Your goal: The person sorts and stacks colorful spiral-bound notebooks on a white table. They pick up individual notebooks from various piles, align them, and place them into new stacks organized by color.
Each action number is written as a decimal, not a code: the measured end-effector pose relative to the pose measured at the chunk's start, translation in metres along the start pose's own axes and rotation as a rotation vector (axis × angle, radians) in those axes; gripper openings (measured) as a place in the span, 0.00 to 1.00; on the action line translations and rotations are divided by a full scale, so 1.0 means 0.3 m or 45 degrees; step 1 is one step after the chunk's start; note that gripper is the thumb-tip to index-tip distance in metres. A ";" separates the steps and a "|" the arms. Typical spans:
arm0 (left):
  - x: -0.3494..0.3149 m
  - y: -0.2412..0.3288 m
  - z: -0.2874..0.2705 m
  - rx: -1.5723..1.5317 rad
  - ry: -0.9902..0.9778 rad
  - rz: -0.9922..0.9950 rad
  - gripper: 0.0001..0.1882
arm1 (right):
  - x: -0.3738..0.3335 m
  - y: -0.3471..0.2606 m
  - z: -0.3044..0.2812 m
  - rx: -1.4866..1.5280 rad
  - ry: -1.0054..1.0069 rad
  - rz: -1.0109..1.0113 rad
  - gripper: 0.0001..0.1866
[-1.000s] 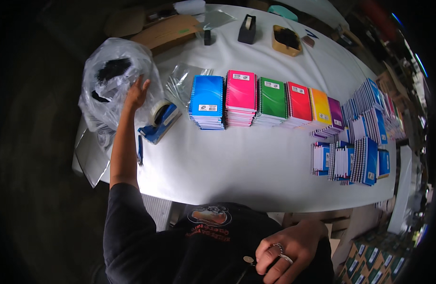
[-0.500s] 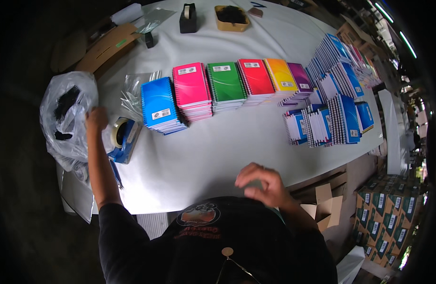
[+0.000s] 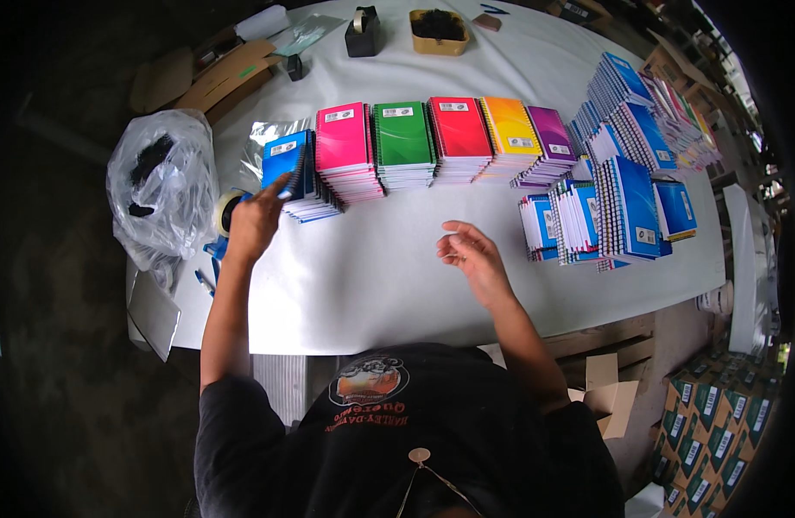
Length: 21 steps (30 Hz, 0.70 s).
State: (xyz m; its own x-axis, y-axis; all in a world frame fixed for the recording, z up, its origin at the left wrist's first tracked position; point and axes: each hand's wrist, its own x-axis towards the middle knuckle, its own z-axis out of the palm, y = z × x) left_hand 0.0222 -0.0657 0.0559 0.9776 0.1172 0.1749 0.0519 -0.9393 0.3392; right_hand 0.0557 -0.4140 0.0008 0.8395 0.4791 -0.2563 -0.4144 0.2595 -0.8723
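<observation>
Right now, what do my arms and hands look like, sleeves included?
Your dark, short left sleeve and right sleeve end around the elbows, leaving the forearms bare. Your left hand and right hand are ungloved. A small glint on the right may be a ring. No watch shows.

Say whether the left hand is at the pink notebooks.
No, the left hand is at the blue notebooks, left of the pink notebooks.

Blue spiral notebooks (image 3: 279,165): 1 uneven stack, white label on top cover, toward left of white table (image 3: 371,285).
</observation>
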 end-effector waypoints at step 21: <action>-0.122 0.173 -0.030 -0.819 0.268 -0.146 0.09 | 0.006 0.179 -0.092 0.592 -0.289 0.358 0.29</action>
State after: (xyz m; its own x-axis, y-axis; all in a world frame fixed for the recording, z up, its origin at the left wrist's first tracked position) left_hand -0.0127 -0.1159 0.0754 0.9093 0.3256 0.2591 -0.0427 -0.5463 0.8365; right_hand 0.0448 -0.4224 -0.0579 0.5999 0.7369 -0.3115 -0.7640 0.4121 -0.4965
